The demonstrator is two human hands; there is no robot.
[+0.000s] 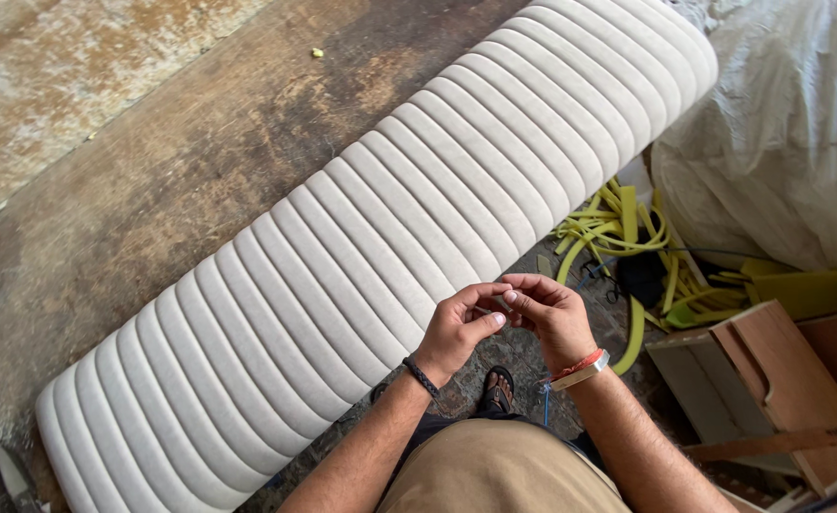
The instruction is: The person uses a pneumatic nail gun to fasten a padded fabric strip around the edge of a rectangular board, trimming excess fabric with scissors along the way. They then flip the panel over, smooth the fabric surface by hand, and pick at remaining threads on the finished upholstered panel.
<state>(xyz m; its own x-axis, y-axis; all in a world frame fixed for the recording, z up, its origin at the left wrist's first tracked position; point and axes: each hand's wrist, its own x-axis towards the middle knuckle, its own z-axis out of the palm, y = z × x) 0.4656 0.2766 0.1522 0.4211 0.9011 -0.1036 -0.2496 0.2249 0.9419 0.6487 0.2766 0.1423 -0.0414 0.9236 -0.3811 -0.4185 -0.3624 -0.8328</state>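
Both hands, left hand (456, 328) and right hand (553, 313), pinch together on something too small to discern above the ribbed cushion (361, 247).

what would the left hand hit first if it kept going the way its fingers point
The left hand points up and right, so it would meet the right hand's fingertips, which it seems already to touch. Past them lies the ribbed white cushion, though depth is unclear.
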